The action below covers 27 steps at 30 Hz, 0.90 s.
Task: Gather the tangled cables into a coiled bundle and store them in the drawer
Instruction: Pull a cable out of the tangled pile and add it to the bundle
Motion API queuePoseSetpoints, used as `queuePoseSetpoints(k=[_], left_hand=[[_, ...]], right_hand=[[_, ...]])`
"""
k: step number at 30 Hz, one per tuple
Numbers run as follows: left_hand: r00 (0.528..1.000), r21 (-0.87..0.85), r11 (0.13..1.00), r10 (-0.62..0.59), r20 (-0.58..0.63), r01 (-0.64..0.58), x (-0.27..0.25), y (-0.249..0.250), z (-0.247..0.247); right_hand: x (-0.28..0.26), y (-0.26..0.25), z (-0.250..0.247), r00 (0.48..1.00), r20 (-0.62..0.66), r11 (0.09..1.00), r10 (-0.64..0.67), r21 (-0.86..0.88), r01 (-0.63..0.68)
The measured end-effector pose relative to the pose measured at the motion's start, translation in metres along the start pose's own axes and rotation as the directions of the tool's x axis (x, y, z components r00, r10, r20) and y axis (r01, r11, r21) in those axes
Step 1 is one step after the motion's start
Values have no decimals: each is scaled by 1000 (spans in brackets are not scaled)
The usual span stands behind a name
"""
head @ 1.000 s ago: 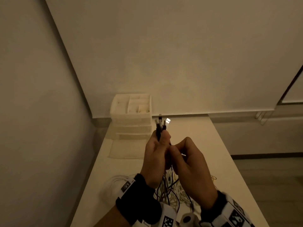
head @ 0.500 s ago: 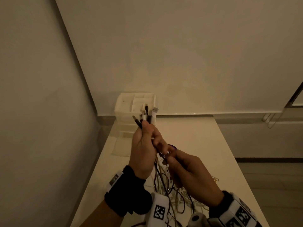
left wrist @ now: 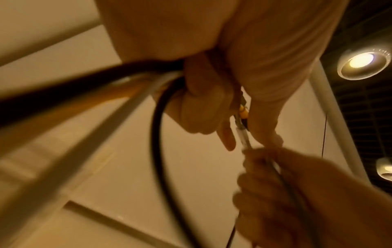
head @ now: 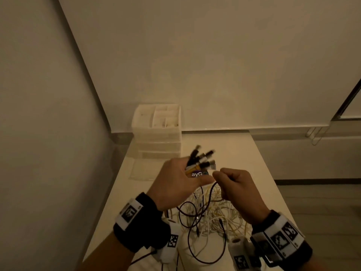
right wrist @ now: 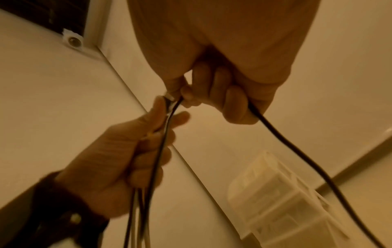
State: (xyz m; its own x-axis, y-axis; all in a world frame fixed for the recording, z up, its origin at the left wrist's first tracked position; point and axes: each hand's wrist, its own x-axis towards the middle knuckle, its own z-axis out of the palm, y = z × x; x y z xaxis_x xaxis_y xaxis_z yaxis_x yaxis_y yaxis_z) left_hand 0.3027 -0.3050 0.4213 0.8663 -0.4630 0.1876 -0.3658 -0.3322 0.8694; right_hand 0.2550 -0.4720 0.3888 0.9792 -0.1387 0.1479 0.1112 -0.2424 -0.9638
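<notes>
While the tangled cables (head: 211, 216) lay heaped on the counter (head: 230, 153) below both hands, the left hand (head: 175, 184) gripped a fan of about five plug ends (head: 201, 159). The right hand (head: 238, 190) pinched one black cable (right wrist: 297, 142). One drawer unit (head: 158, 132) stood at the counter's far left corner, bare surface beside it.
</notes>
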Motion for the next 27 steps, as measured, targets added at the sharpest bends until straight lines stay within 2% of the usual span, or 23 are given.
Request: queuePoseSetpoints(k=[2, 4, 7, 12, 14, 16, 18, 20, 23, 25, 27], left_hand=[[998, -12, 999, -48, 36, 48, 0, -11, 12], [998, -51, 996, -67, 0, 67, 0, -14, 16], [1000, -104, 995, 11, 3, -11, -3, -7, 15], [998, -40, 997, 63, -18, -63, -1, -6, 20], [993, -41, 995, 84, -83, -88, 0, -4, 14], [969, -74, 995, 46, -244, -66, 6, -3, -5], [891, -157, 987, -36, -452, -40, 16, -9, -33], [824, -159, 987, -66, -562, -29, 22, -15, -59], [795, -35, 999, -10, -606, -15, 14, -12, -64], [812, -40, 998, 7, -583, -38, 8, -14, -58], [845, -150, 986, -23, -534, -68, 5, -18, -52]], right_hand=[[4, -7, -2, 1000, -6, 999, -30, -12, 30], [7, -8, -5, 999, -17, 1000, -28, -1, 28], [7, -11, -8, 1000, 12, 999, -23, 34, 23], [7, -11, -4, 997, 64, 989, -31, 150, 21], [7, -7, -5, 995, 82, 989, -49, 141, 37], [6, 0, -6, 992, 102, 996, -74, 52, 69], [3, 13, -6, 992, 111, 998, -67, 3, 67], [0, 27, -5, 995, 91, 999, -41, 26, 39], [0, 35, -1, 1000, 6, 989, 28, 143, -29], [1, 32, -2, 998, -17, 980, 58, 190, -54], [-5, 28, -4, 999, 24, 980, 48, 191, -52]])
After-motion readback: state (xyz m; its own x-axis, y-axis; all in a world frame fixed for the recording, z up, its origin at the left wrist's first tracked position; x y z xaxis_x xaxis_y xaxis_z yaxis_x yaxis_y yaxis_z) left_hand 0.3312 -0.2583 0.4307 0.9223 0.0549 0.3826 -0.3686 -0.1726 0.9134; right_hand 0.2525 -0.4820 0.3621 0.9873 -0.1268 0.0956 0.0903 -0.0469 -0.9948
